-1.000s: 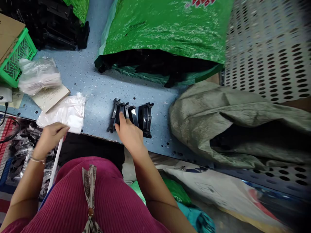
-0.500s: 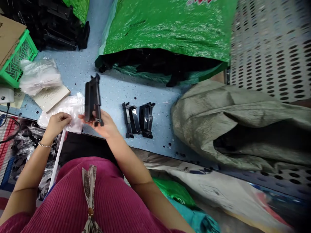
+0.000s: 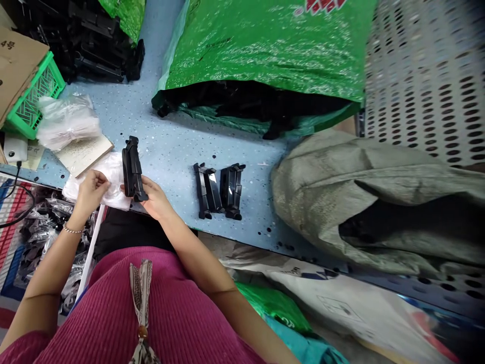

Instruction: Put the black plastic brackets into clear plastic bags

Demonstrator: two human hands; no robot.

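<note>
My right hand [image 3: 154, 200] holds a black plastic part, long and bracket-like [image 3: 132, 169], by its lower end, raised above the table edge. My left hand [image 3: 92, 191] is closed in a pinch at a pile of thin clear plastic bags [image 3: 117, 188], with bag film at its fingertips. How many bags it grips cannot be made out. To the right of my right hand, two similar black parts [image 3: 207, 189] [image 3: 232, 191] lie side by side on the blue speckled table [image 3: 174, 146].
A green sack [image 3: 273, 50] with black parts in its mouth lies at the back. More black parts [image 3: 98, 60] are heaped at the far left, near a green basket [image 3: 40, 96] and bundled bags [image 3: 68, 121]. A grey sack [image 3: 314, 187] lies right; bagged parts [image 3: 49, 222] fill a container lower left.
My right hand has drawn the black part slightly left, closer to the bags, and turned it. My left hand stays pinched at the bag pile. The view has shifted a little.
</note>
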